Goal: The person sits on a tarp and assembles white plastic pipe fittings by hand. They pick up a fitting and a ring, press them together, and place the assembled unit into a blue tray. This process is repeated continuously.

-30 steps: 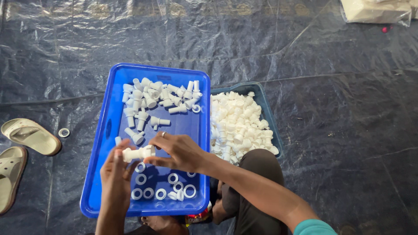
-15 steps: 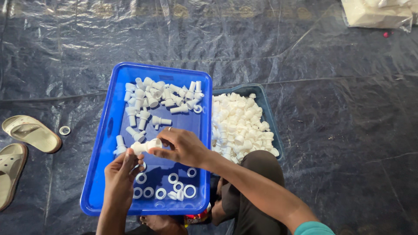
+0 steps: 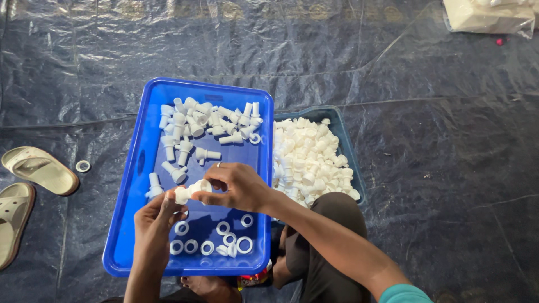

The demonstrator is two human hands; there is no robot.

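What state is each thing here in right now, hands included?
Left hand: gripping a white fitting.
Right hand: pinching the same fitting.
Blue tray: holds loose fittings and rings.
Dark bin: heaped with white parts.
Sandals: lying on the tarp.

Our left hand [image 3: 154, 216] reaches up from below, fingers curled in a pinch. Our right hand [image 3: 236, 185] comes across from the right, forearm angled, fingertips meeting the left's.
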